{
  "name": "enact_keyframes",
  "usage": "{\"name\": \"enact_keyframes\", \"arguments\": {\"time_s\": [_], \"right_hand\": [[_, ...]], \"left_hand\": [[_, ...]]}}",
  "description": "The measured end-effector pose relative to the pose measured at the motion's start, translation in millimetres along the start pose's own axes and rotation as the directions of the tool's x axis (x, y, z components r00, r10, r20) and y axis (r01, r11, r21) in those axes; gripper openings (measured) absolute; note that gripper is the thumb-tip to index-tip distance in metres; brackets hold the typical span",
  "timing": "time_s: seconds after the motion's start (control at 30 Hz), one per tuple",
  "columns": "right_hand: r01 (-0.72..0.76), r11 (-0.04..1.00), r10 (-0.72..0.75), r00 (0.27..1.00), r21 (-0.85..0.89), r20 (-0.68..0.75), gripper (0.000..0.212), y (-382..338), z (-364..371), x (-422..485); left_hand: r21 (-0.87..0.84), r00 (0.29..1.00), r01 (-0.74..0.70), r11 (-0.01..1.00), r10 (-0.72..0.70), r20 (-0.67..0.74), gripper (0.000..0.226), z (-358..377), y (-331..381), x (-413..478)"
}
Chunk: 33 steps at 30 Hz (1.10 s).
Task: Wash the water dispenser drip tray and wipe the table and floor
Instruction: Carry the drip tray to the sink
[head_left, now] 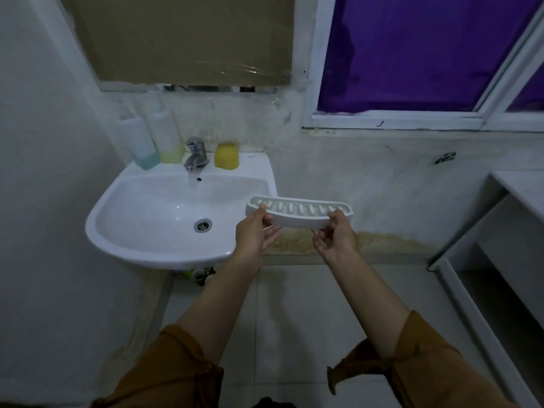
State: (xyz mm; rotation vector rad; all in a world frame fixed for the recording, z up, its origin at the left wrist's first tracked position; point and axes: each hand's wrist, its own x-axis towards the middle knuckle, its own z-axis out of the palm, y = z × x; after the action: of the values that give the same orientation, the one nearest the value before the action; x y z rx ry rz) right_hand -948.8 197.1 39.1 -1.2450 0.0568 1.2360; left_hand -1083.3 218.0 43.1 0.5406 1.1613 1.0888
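**Around the washbasin**

A white ceramic wall-hung basin (164,254) has a round metal drain (202,225) at its bottom. On its back ledge stands a chrome mixer tap (196,156). To the tap's left are a translucent bottle with teal liquid (142,142) and a translucent bottle with yellow-green liquid (167,136), and to its right a yellow plastic cup (226,156). Above hangs a taped brown cardboard sheet (182,39). A purple sheet (412,48) fills the white-framed window to its right.

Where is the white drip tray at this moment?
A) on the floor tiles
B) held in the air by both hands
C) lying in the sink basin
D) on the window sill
B: the left hand and the right hand each grip one end of the drip tray, which is in the air at the right edge of the sink.
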Motion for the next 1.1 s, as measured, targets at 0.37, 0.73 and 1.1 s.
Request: {"name": "enact_keyframes", "arguments": {"time_s": [0.37, 0.73, 1.1], "right_hand": [[0.082, 0.994, -0.073, 0.99, 0.075, -0.117, 0.015, 30.8, 105.5, 28.4], [0.117, 0.991, -0.106, 0.984, 0.067, -0.142, 0.011, 75.5, 184.7, 38.5], [0.157, 0.986, -0.163, 0.979, -0.056, -0.123, 0.017, 108.2, 221.4, 45.6]], "left_hand": [[0.101, 0.991, 0.04, 0.994, -0.053, 0.126, 0.034, -38.6, 76.7, 97.3], [0.111, 0.985, 0.076, 0.991, -0.092, 0.146, 0.035, -96.9, 126.3, 152.7], [0.038, 0.981, 0.171, 0.985, -0.174, 0.083, 0.032, -142.2, 133.7, 174.9]]}}
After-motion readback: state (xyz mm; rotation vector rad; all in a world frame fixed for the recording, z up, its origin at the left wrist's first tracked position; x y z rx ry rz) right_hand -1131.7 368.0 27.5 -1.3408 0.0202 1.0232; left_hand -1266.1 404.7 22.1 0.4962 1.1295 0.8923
